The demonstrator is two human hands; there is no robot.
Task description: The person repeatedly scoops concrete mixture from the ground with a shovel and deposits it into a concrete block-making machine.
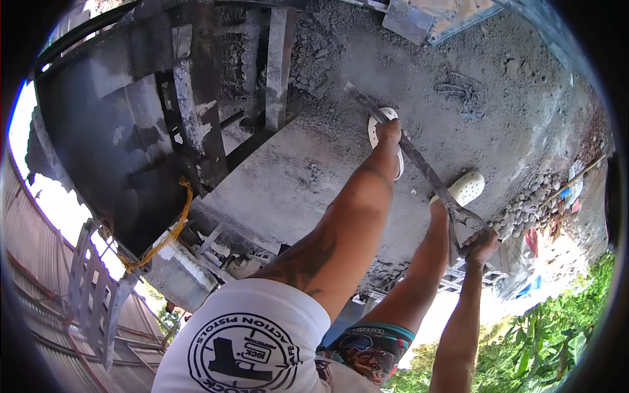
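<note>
A long shovel (426, 169) slants across the view, its shaft coated in grey dust. My left hand (389, 131) is closed round the shaft partway down, above one of my white clogs (374, 134). At the upper end, my right hand (480, 246) grips the forked handle, close to my other white clog (467, 188). The shovel's far end reaches the grey ground beside a heap of gravelly mix (311, 56). Its blade blends into the dust, so its outline and load are hard to make out.
To the left stands a dark metal structure (141, 154) with upright posts and a yellow rope (177, 229). A pale slab (288, 177) lies beside it. Tangled wire (464, 95) rests on the ground at the right, with stones (531, 206) beyond. A board (407, 21) lies at the far edge.
</note>
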